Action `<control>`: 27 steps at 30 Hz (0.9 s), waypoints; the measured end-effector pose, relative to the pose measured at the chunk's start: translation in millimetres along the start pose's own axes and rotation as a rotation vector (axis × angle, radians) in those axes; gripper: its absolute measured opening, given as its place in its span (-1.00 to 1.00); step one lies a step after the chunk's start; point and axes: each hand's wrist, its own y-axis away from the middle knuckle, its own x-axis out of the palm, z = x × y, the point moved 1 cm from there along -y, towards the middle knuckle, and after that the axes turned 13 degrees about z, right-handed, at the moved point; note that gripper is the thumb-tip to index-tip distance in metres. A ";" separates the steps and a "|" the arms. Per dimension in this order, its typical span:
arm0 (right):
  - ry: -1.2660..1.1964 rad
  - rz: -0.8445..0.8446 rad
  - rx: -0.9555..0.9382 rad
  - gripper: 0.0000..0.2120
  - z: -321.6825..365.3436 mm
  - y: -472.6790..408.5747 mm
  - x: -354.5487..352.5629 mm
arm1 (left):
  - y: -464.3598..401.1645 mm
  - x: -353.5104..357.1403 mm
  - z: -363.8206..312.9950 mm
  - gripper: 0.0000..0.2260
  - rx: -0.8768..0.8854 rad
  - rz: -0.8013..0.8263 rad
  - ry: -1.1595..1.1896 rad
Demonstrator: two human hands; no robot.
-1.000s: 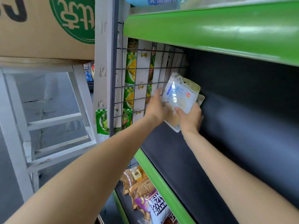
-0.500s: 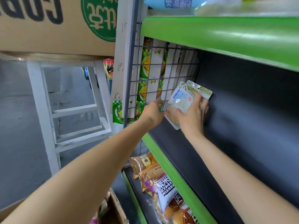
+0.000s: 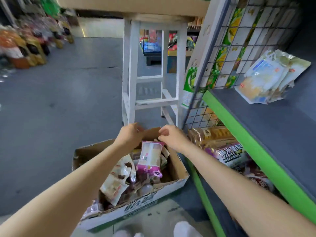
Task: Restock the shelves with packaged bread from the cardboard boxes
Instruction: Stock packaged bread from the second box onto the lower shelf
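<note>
An open cardboard box (image 3: 177, 183) stands on the floor below me, filled with several bread packets. A pink-and-white packet (image 3: 150, 159) stands upright in it, and a beige packet (image 3: 116, 182) leans to its left. My left hand (image 3: 131, 135) and my right hand (image 3: 172, 137) hover side by side over the box's far flap, fingers loosely curled with nothing plainly in them. Two or three pale bread packets (image 3: 266, 81) lean on the dark middle shelf (image 3: 273, 134) at the upper right, apart from both hands.
A white wooden stool (image 3: 150, 74) stands just beyond the box and carries a large carton (image 3: 136, 4). A wire grid panel (image 3: 230, 48) closes the shelf's left end. Bagged bread (image 3: 227, 151) fills the lower shelf. Goods line the aisle's far left.
Both hands let go of the pale packets on the shelf and dropped to the box on the floor. My view swung down and to the left.
</note>
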 end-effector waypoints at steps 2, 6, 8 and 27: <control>0.040 0.074 0.064 -0.65 -15.8 -14.1 30.3 | -11.6 12.5 34.8 -0.75 -0.048 0.042 -0.050; 0.199 0.192 0.078 -0.48 -39.1 -43.9 76.1 | -38.5 35.6 100.7 -0.66 -0.117 0.162 -0.152; 0.269 0.264 0.049 -0.43 -45.5 -61.6 96.8 | -50.0 44.7 132.0 -0.59 -0.156 0.217 -0.198; 0.110 0.078 -0.055 -0.56 -69.1 -94.3 107.1 | -93.2 66.7 152.8 -0.56 -0.053 0.253 -0.162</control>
